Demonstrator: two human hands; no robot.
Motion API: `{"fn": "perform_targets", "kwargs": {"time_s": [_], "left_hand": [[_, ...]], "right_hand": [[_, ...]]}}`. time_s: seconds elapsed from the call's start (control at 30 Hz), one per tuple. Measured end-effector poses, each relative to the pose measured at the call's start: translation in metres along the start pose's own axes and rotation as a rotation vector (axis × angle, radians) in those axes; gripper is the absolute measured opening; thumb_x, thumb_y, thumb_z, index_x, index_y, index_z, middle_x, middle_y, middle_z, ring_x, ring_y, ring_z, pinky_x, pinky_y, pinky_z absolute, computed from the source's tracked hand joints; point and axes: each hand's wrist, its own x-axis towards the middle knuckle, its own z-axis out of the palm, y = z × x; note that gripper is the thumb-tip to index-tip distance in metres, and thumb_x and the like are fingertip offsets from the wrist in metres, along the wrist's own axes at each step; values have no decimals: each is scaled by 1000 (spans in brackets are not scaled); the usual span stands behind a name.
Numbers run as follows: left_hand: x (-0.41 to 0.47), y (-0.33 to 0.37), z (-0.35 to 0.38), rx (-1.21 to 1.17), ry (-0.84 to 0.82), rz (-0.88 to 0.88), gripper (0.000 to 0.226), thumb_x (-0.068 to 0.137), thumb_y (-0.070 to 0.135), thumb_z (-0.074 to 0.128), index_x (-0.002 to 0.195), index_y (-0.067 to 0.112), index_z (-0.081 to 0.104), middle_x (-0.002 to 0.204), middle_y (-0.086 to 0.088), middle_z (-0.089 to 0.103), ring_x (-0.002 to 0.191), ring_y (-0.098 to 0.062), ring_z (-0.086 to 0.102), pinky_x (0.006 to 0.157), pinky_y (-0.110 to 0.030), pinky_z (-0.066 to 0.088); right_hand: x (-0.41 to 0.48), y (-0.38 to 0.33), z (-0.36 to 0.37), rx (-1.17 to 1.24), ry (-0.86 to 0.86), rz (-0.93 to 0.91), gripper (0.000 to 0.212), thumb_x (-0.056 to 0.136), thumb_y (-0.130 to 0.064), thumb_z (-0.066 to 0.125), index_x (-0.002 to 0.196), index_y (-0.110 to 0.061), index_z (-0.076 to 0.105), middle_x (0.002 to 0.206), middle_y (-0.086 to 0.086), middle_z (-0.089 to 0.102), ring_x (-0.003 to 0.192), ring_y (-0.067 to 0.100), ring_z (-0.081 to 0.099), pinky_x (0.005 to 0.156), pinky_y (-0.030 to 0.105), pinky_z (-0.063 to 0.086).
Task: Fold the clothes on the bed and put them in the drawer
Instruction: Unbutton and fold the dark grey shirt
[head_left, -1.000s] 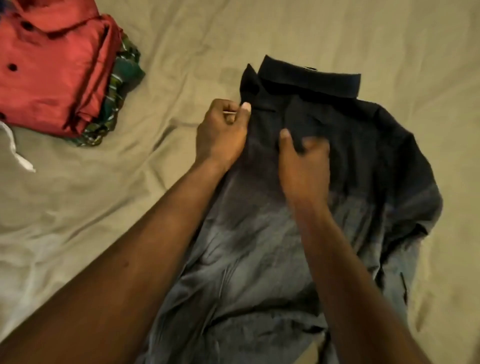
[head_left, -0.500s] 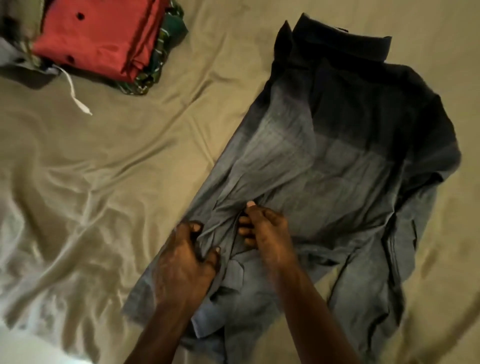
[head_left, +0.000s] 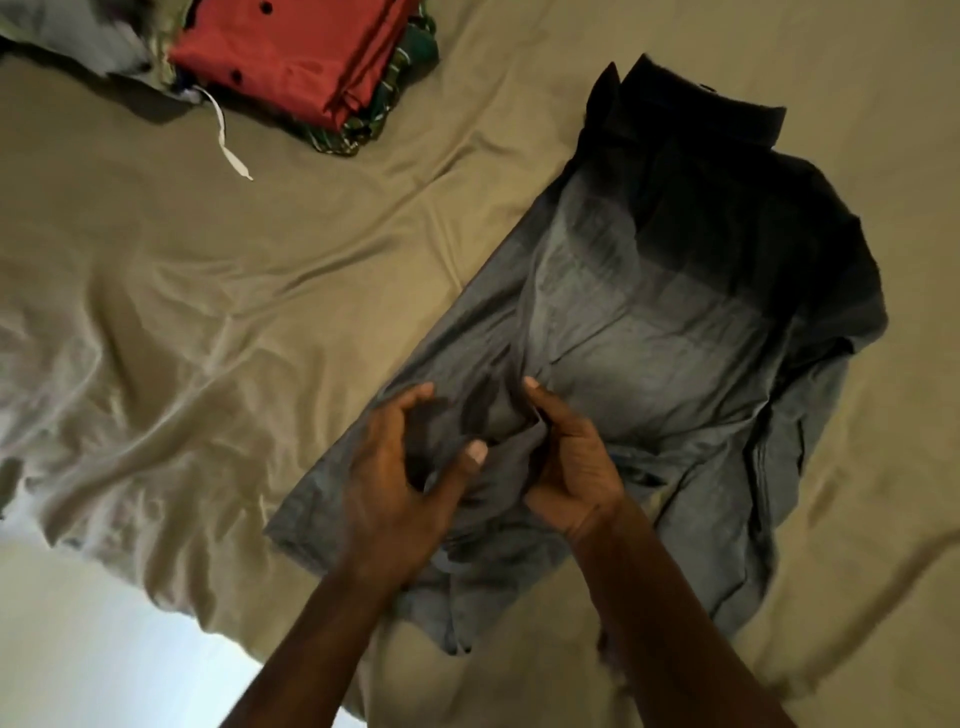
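Note:
A grey shirt (head_left: 649, 322) that fades to a dark collar lies spread on the tan bed sheet (head_left: 234, 312), collar at the far end. Both hands work at its lower front. My left hand (head_left: 400, 483) has curled fingers and its thumb pressed into a bunch of the fabric. My right hand (head_left: 566, 462) grips the same raised fold from the right side. The shirt's right sleeve lies folded along its right edge.
A stack of folded clothes, a red shirt (head_left: 296, 52) on top of a green patterned one (head_left: 384, 109), sits at the far left of the bed. A white drawstring (head_left: 228, 140) trails from a pale garment (head_left: 72, 31) beside it. The bed's edge shows at bottom left.
Both hands moved from the collar down to the shirt's lower front. There they went from lying on the cloth to gathering a fold between them.

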Motion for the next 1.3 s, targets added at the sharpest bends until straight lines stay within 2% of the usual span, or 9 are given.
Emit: {"fn": "perform_targets", "kwargs": {"time_s": [0.13,0.33,0.43,0.6,0.7,0.8,1.07,1.23,1.3], "left_hand": [[10,-17,0,-3,-401,-151,82,68,79,73,133,30,61,126,14,69,119,-5,65,100,-42,55],[-1,0,-23,370,-151,116,72,77,43,86,140,31,55,125,17,65,111,-4,62,86,-10,41],[-16,14,-37,262,-249,-8,60,76,61,78,129,47,53,112,40,59,98,20,54,79,4,36],[-27,12,-46,848,-333,-84,84,76,82,58,148,46,34,142,10,47,128,-18,51,95,-34,49],[-21,12,-39,578,-506,-367,72,72,93,49,111,36,67,104,10,73,94,-7,69,74,-25,49],[-5,4,-27,485,-286,-409,73,85,84,40,82,18,70,69,1,68,61,-7,58,59,-23,40],[39,-8,32,420,-152,-132,35,87,60,67,81,26,64,75,11,67,75,-13,65,71,-32,53],[61,-12,19,80,177,-397,41,102,38,56,68,15,57,65,-1,58,68,-24,57,60,-32,39],[62,-20,15,202,87,-360,37,102,46,55,81,17,61,76,0,64,78,-24,60,70,-33,42]], "right_hand": [[1,0,-8,99,-12,-11,62,93,-46,57,138,-4,61,136,19,64,120,35,65,95,50,57],[22,-29,-10,56,129,-60,57,93,-54,62,126,-8,68,121,15,73,109,32,71,100,49,54],[33,-45,3,-89,229,-107,48,88,-31,76,128,-7,66,125,20,70,116,37,66,100,55,53],[42,-51,-15,-280,550,-481,32,84,-5,77,109,-11,59,119,18,68,108,38,67,93,59,57],[47,-46,-36,-314,564,-359,21,94,-15,69,112,-10,59,119,16,66,109,40,64,90,60,57],[49,-41,-51,-303,533,-271,39,98,-28,63,134,-12,56,131,15,63,116,35,61,97,58,54],[62,-41,-55,-512,642,-424,18,103,-30,58,109,-14,51,100,6,58,92,24,57,92,47,55],[64,-35,-64,-647,664,-632,18,99,-18,65,105,-13,48,80,-3,52,79,22,58,75,45,60],[66,-29,-65,-754,678,-687,24,96,-22,67,108,-15,48,81,-5,53,77,22,63,70,52,62]]}}
